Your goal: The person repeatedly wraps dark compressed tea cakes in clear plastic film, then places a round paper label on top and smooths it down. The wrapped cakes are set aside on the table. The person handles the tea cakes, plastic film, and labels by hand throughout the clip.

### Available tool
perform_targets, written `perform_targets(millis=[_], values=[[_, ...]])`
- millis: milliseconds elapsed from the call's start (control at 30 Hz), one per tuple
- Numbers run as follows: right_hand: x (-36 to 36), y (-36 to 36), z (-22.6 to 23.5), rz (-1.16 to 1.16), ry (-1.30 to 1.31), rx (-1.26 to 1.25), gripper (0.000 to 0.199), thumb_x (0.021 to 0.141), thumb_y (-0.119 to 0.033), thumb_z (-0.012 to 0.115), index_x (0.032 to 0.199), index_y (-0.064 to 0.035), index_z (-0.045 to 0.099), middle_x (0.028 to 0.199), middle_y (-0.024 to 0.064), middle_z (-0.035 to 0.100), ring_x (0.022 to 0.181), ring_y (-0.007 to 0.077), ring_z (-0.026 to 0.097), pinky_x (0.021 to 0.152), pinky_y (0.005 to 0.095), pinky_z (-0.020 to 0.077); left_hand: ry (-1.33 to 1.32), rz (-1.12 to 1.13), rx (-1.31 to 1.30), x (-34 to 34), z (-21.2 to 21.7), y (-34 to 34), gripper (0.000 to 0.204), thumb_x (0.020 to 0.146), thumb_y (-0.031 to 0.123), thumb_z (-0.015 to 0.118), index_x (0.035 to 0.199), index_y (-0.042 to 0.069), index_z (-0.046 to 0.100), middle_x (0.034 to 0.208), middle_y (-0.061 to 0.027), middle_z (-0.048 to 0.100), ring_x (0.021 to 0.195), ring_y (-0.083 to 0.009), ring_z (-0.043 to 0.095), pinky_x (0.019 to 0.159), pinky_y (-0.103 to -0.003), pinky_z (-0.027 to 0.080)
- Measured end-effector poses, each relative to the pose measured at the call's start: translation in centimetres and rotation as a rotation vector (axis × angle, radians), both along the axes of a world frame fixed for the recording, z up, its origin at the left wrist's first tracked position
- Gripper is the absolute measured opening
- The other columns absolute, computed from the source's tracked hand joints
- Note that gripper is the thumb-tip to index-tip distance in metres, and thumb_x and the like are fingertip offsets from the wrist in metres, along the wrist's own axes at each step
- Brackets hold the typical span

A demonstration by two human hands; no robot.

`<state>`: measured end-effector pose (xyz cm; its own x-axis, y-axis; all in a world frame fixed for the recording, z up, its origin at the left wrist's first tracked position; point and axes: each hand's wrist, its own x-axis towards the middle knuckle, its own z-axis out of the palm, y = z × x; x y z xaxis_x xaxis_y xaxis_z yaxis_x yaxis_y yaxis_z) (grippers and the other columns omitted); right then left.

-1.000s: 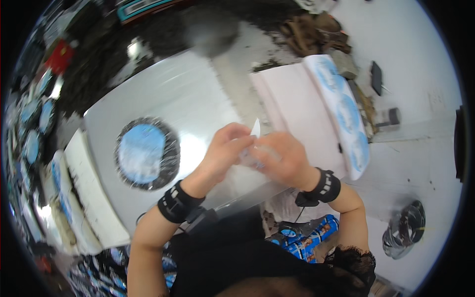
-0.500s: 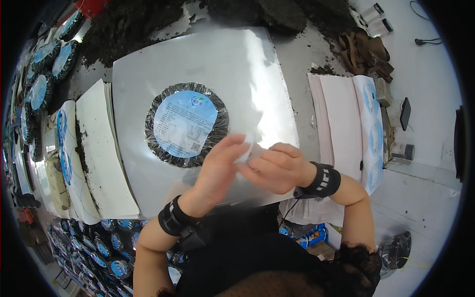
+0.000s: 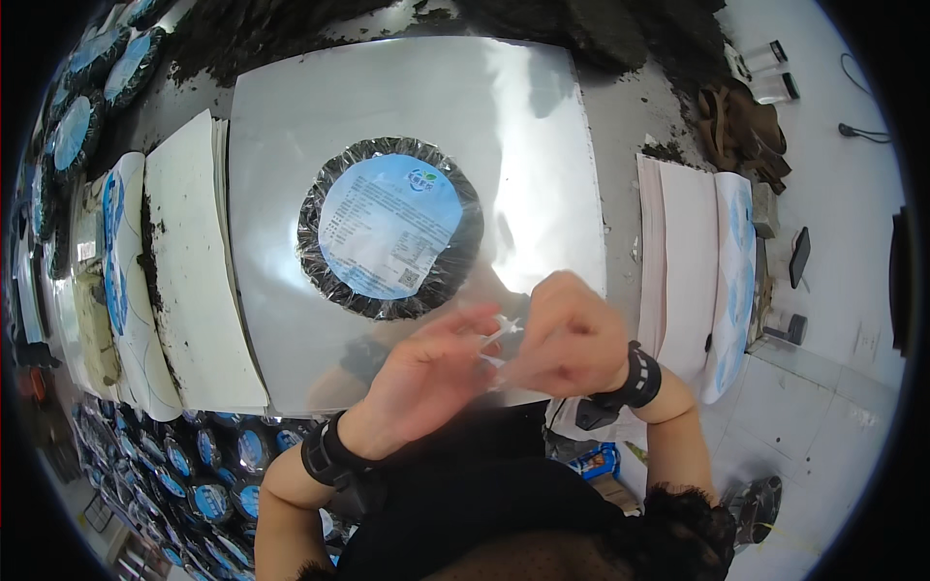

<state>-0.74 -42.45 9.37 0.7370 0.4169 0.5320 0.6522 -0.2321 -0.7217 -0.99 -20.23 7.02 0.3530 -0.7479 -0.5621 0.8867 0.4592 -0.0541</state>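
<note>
Film: one small, crumpled, translucent white piece of plastic film (image 3: pixel 501 334), held up between the two hands over the near part of the sheet.
Right hand: the right hand (image 3: pixel 570 334) is curled nearly into a fist, gripping the film at its fingertips.
Left hand: the left hand (image 3: pixel 426 378) is half open, fingertips touching the film; blur hides whether they pinch it.
Wrists: two black straps, one on each.
Package: one round black package in clear wrap with a pale-blue label (image 3: pixel 387 228), flat beyond the left hand.
Sheet: one smooth silvery sheet (image 3: pixel 291 107) under it, its near edge partly covered by hands and forearms.
Paper: two pale stacks, left (image 3: pixel 194 271) and right (image 3: pixel 690 257), flanking the sheet, each beside a curled blue-printed sheet.
Farther right: one brown crumpled cloth (image 3: pixel 746 131), one black phone (image 3: pixel 799 257).
Lower left: many overlapping blue-labelled round packages (image 3: pixel 211 501), too crowded to count.
</note>
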Motion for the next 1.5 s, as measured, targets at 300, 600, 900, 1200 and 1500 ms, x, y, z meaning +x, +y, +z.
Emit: perform_targets(millis=[300, 600, 900, 1200, 1500], values=[[-0.3, 0.0, -0.8, 0.04, 0.14, 0.232, 0.013, 0.088, -0.017, 0.083, 0.101, -0.0183, 0.081, 0.098, -0.0027, 0.057, 0.091, 0.0186, 0.056, 0.077, 0.0321, 0.0453, -0.615, 0.252, 0.294, -0.1, -4.1, 3.0, 0.034, 0.096, 0.012, 0.063, 0.129, 0.003, 0.062, 0.129, -0.0067, 0.062, 0.122, -0.0247, 0.058, 0.109, -0.042, 0.042], [-1.4, 2.2, -4.0, -0.229, 1.311, 1.299, 0.023, 0.104, -0.024, 0.065, 0.112, -0.0023, 0.067, 0.108, 0.0044, 0.061, 0.099, 0.0162, 0.052, 0.091, 0.0315, 0.0466, -2.241, -0.25, 1.216, 8.7, -0.8, 4.9, 0.069, 0.091, 0.036, 0.074, 0.146, -0.001, 0.057, 0.158, -0.0216, 0.05, 0.146, -0.0438, 0.047, 0.119, -0.054, 0.035], [-2.4, 5.5, -5.8, -0.108, 1.308, 1.308, 0.027, 0.101, -0.005, 0.068, 0.126, 0.0029, 0.066, 0.106, 0.0044, 0.067, 0.097, 0.0137, 0.061, 0.088, 0.0304, 0.0507, -1.118, 0.007, 1.108, -2.4, -3.8, 5.4, 0.009, 0.093, 0.007, 0.073, 0.096, 0.003, 0.066, 0.097, -0.0097, 0.063, 0.094, -0.0239, 0.061, 0.081, -0.033, 0.049], [-1.4, 5.5, -6.9, -0.327, 1.251, 1.017, 0.021, 0.101, -0.002, 0.066, 0.122, -0.0023, 0.072, 0.105, 0.0053, 0.068, 0.091, 0.0159, 0.057, 0.084, 0.0299, 0.0474, -1.476, -0.075, 1.522, 0.2, -2.8, 4.3, 0.011, 0.085, 0.014, 0.079, 0.09, 0.009, 0.07, 0.121, -0.0139, 0.056, 0.112, -0.0325, 0.048, 0.098, -0.044, 0.038], [-1.2, 5.4, -7.7, -0.358, 1.233, 0.989, 0.022, 0.098, 0.002, 0.067, 0.12, 0.0009, 0.071, 0.108, 0.0044, 0.065, 0.091, 0.0132, 0.058, 0.079, 0.0284, 0.0469, -1.535, -0.099, 1.691, 0.3, -5.0, 3.6, 0.014, 0.078, 0.01, 0.082, 0.081, 0.012, 0.068, 0.116, -0.0111, 0.058, 0.113, -0.0317, 0.047, 0.097, -0.043, 0.037]])
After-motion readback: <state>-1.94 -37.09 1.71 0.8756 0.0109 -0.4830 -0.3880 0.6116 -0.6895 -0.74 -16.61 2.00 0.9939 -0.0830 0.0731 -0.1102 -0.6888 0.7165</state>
